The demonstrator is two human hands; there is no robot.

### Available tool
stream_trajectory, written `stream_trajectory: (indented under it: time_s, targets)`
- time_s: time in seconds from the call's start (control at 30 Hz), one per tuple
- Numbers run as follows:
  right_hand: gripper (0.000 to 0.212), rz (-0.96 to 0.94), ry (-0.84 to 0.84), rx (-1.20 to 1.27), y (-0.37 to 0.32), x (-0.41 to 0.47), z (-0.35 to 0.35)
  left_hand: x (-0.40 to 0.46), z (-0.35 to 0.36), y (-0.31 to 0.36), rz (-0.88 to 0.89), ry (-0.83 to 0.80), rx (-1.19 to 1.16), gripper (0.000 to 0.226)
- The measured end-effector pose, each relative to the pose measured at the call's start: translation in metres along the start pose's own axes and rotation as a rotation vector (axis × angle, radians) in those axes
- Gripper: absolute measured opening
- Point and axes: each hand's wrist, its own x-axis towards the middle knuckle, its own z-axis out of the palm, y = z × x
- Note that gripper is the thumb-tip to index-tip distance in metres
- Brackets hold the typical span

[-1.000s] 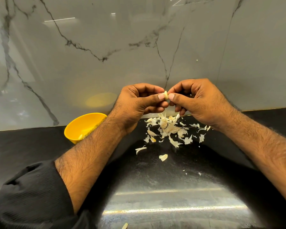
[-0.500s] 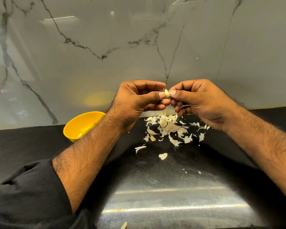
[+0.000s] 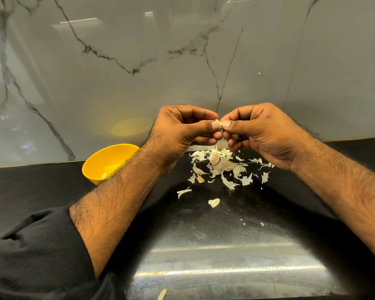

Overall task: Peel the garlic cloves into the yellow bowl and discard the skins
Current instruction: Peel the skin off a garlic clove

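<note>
- My left hand [image 3: 183,131] and right hand [image 3: 258,131] meet above the counter [image 3: 204,224], fingers curled, thumbs tip to tip.
- Clove [image 3: 217,124] pinched between both thumbs and forefingers; only a small pale-yellow bit shows between the nails.
- Skins [image 3: 223,167] lie heaped on the counter right below my hands, close to the wall [image 3: 139,50]; loose flakes scattered nearer me, one at the bottom edge.
- A thin strand hangs from my fingers toward the heap.
- Bowl [image 3: 104,163] sits on the counter to the left, against the wall, partly behind my left forearm; something pale lies inside, too small to tell.
- Black sleeve [image 3: 35,252] pushed up my left arm.
</note>
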Motion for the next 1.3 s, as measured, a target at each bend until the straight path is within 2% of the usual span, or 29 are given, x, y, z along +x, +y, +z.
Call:
stream_trajectory:
  time_s: [0.23, 0.37, 0.53, 0.63, 0.97, 1.03, 1.13, 1.3]
  targets:
    - [0.015, -0.177, 0.055, -0.457, -0.007, -0.004, -0.001, 0.000, -0.003, 0.003, -0.021, -0.013, 0.051, 0.021]
    - [0.009, -0.255, 0.057, -0.673, -0.009, -0.006, 0.000, -0.001, -0.003, 0.003, -0.010, -0.010, 0.106, 0.022]
    - [0.008, -0.319, 0.073, -0.834, -0.008, -0.005, 0.003, 0.000, 0.000, 0.001, 0.002, 0.000, 0.138, 0.024]
    - [0.007, -0.333, 0.085, -0.867, -0.006, -0.004, 0.007, 0.000, 0.000, 0.002, 0.012, -0.017, 0.128, 0.026]
    - [0.004, -0.257, 0.151, -0.727, -0.006, 0.000, -0.005, 0.000, -0.004, 0.006, -0.022, -0.007, -0.004, 0.023]
    - [0.011, -0.291, 0.148, -0.705, -0.007, -0.001, -0.005, 0.000, -0.004, 0.006, -0.027, -0.004, 0.001, 0.022]
    - [0.004, -0.387, 0.158, -0.705, -0.009, -0.006, 0.000, -0.001, -0.004, 0.006, -0.042, -0.004, 0.031, 0.020]
    - [0.006, -0.451, 0.135, -0.770, -0.011, -0.008, 0.002, -0.002, -0.001, 0.007, -0.091, 0.005, 0.031, 0.023]
